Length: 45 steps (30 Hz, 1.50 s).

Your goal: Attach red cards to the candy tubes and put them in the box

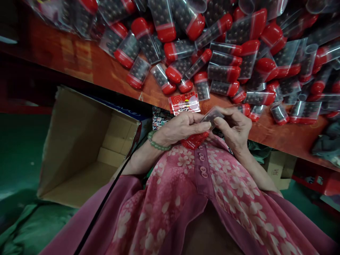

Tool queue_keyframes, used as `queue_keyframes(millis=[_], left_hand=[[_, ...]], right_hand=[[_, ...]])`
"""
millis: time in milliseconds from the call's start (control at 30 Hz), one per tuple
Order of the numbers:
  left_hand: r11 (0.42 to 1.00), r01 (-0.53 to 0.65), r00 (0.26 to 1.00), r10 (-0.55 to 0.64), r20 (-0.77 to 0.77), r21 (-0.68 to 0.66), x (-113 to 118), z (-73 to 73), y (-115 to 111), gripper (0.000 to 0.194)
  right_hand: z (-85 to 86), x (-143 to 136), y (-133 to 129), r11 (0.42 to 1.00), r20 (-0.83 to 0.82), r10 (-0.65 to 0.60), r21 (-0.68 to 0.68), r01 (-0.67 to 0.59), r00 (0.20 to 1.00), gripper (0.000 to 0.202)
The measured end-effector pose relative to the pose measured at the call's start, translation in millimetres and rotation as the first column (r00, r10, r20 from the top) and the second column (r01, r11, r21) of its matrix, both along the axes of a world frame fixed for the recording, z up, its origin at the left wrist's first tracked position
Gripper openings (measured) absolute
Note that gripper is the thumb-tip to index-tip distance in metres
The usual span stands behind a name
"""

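A small clear plastic container is between my two hands near the table's front edge. My left hand, with a green bead bracelet at its wrist, is closed around its near side, thumb on top. Under that hand a red printed packet sticks out; whether it is joined to the container I cannot tell. My right hand pinches the container's far end between thumb and fingers. Just beyond my left hand, a red printed card lies at the table edge.
Many clear containers with red caps and small dark balls inside are heaped across the red-brown table. To my left an open cardboard box stands below table height. Another carton is under the table at right.
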State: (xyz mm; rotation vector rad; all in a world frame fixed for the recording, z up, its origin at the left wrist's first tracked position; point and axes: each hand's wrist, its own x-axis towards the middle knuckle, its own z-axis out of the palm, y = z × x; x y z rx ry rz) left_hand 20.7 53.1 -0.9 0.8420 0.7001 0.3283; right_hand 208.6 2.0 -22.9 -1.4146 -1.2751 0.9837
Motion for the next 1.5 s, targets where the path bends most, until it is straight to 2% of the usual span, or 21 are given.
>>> queue_keyframes(millis=[100,233,367,467,533,633,767,1000,1167,1333,1400,1500], left_hand=[[0.996,0.015,0.997,-0.008,-0.079,0.085,-5.3,-1.4,-0.4,0.047],[1.000,-0.001,0.995,-0.001,-0.096,-0.016,-12.2,-7.9,-7.6,0.047],[0.999,-0.046,0.989,0.045,-0.138,-0.001,-9.6,-10.5,-14.4,0.044],[0.997,-0.075,0.993,0.075,-0.096,0.004,-3.8,-9.6,-15.6,0.043],[0.996,-0.085,0.993,0.086,-0.075,0.009,-1.7,-10.0,-15.1,0.044],[0.994,-0.054,0.991,0.065,-0.115,0.095,-3.5,-13.4,-13.5,0.046],[0.968,-0.014,0.969,0.074,-0.234,0.249,-9.5,-18.0,-11.5,0.043],[0.981,-0.074,0.981,0.105,-0.165,0.181,0.6,-15.2,-13.2,0.038],[0.985,-0.134,0.984,0.146,-0.103,0.112,7.6,-14.0,-15.3,0.042],[0.987,-0.063,0.991,0.079,-0.108,0.145,-6.1,-17.4,-12.9,0.048],[0.983,-0.015,0.993,0.037,-0.114,0.183,-12.8,-18.8,-11.3,0.049],[0.969,0.048,0.983,-0.002,-0.183,0.244,-17.3,-19.3,-11.0,0.045]], right_hand=[[2.1,0.6,0.3,0.999,-0.006,-0.021,-0.026,0.021,1.000,0.027],[-1.6,-5.5,-1.1,0.998,-0.035,-0.056,-0.010,0.055,0.998,0.025],[-4.6,-11.5,-3.3,0.995,-0.036,-0.105,-0.006,0.105,0.994,0.029],[-4.2,-10.7,-3.1,0.990,-0.013,-0.139,0.018,0.139,0.990,0.031],[-3.1,-7.8,-1.9,0.994,-0.007,-0.112,0.017,0.112,0.994,0.030],[-2.1,-4.2,-1.0,0.998,-0.019,-0.054,-0.015,0.054,0.998,0.030],[-4.8,-6.7,-4.1,0.995,-0.044,-0.093,0.018,0.094,0.995,0.028],[-6.7,-12.8,-6.6,0.988,-0.059,-0.148,0.038,0.151,0.987,0.028],[-2.2,-11.8,-4.9,0.977,-0.046,-0.178,0.108,0.182,0.983,0.022],[-2.6,-11.0,-4.9,0.988,-0.111,-0.144,0.044,0.149,0.983,0.022],[-2.2,-10.0,-5.0,0.990,-0.107,-0.142,0.006,0.143,0.984,0.029],[2.3,-6.5,-5.6,0.994,-0.091,-0.076,-0.091,0.068,0.993,0.039]])
